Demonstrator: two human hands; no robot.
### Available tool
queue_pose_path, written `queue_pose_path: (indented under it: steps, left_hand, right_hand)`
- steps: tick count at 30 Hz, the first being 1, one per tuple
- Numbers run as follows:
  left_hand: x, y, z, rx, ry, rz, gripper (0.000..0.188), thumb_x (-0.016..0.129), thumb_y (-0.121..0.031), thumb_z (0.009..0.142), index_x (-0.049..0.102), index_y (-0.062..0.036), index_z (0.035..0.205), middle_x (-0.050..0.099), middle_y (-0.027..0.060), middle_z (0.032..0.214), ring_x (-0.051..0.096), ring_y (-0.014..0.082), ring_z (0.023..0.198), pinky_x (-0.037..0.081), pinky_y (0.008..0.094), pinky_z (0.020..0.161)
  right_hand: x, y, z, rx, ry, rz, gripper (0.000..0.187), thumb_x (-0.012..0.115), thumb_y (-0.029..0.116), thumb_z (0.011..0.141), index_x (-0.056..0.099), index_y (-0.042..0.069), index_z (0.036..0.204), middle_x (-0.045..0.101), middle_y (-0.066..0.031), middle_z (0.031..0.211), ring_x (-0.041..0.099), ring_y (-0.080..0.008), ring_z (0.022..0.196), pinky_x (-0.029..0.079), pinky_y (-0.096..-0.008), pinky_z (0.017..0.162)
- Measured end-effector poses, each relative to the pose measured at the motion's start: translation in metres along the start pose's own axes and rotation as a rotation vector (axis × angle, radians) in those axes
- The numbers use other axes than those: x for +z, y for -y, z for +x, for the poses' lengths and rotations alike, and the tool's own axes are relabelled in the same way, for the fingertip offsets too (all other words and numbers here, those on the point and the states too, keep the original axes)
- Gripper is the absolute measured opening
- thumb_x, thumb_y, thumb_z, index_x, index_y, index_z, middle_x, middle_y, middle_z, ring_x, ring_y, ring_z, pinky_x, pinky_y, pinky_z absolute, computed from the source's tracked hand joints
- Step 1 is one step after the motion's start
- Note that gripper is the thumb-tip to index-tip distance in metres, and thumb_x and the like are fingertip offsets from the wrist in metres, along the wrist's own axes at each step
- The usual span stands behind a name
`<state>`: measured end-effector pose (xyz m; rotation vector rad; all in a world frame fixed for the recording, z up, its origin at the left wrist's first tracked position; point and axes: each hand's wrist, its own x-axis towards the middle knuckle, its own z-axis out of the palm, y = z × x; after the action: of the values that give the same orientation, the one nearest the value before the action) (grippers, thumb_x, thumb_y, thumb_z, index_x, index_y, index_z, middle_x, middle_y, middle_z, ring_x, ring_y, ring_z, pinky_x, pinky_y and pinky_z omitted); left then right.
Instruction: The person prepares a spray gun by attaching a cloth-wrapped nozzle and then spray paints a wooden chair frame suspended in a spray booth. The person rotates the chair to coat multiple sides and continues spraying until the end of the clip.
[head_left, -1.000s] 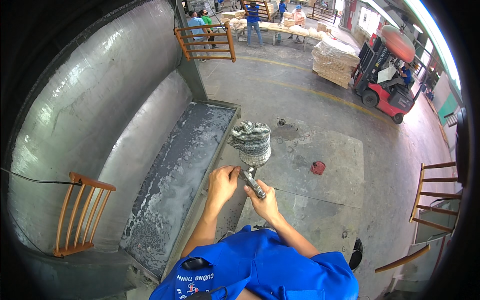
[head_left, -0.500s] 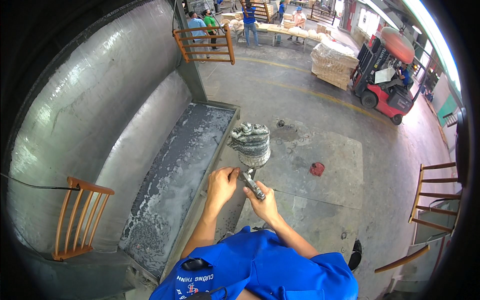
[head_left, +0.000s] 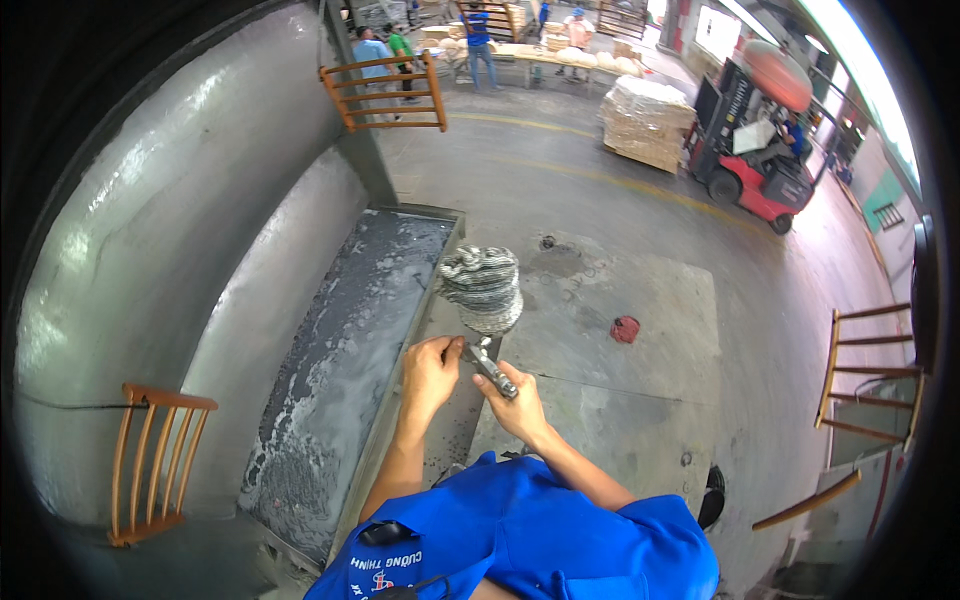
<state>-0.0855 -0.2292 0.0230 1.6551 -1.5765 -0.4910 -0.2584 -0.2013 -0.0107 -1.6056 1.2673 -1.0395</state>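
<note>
My right hand [head_left: 518,405] is closed around a grey metal spray gun [head_left: 492,372], held at a slant in front of my chest. My left hand [head_left: 431,375] has thumb and fingertips pinched together at the gun's far left end; whatever small part lies between them is hidden. Just beyond the gun, a bulky black-and-white knitted cover [head_left: 482,290] hangs over something, seemingly the gun's cup, joined to it by a short silver neck. What is under the knit cannot be seen.
At left stands a shiny metal booth wall [head_left: 170,200] above a trough of foamy water [head_left: 340,370]. Slatted wooden chair backs hang at left [head_left: 158,465], far left [head_left: 385,92] and right [head_left: 870,375]. A red rag [head_left: 625,329] lies on the floor. Farther off are a forklift [head_left: 765,180], a wrapped stack [head_left: 648,123] and several people.
My view has turned slightly, so the surroundings sit a little farther left. Both hands keep nearly the same hold on the spray gun.
</note>
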Motion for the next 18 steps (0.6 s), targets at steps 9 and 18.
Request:
queue_pose_path:
  steps: [9, 18]
  left_hand:
    - [-0.0026, -0.0045, -0.0029, -0.026, 0.035, 0.028, 0.023, 0.069, -0.019, 0.1, 0.079, 0.0008, 0.099, 0.074, 0.0215, 0.09, 0.072, 0.0435, 0.082, 0.054, 0.0472, 0.073]
    - [0.0002, -0.0053, -0.0013, -0.015, 0.041, 0.057, 0.024, 0.068, -0.02, 0.101, 0.079, 0.0011, 0.099, 0.075, 0.0214, 0.09, 0.072, 0.0437, 0.082, 0.054, 0.0474, 0.073]
  right_hand:
    - [0.0, -0.0018, -0.003, -0.048, -0.011, 0.014, 0.037, 0.078, 0.027, 0.099, 0.059, 0.001, 0.082, 0.051, -0.0104, 0.058, 0.044, -0.0175, 0.051, 0.038, -0.0403, 0.051]
    - [-0.0016, -0.0087, -0.0012, -0.077, -0.027, 0.029, 0.042, 0.08, 0.031, 0.098, 0.055, 0.002, 0.078, 0.046, -0.0128, 0.055, 0.04, -0.0224, 0.048, 0.036, -0.0428, 0.049]
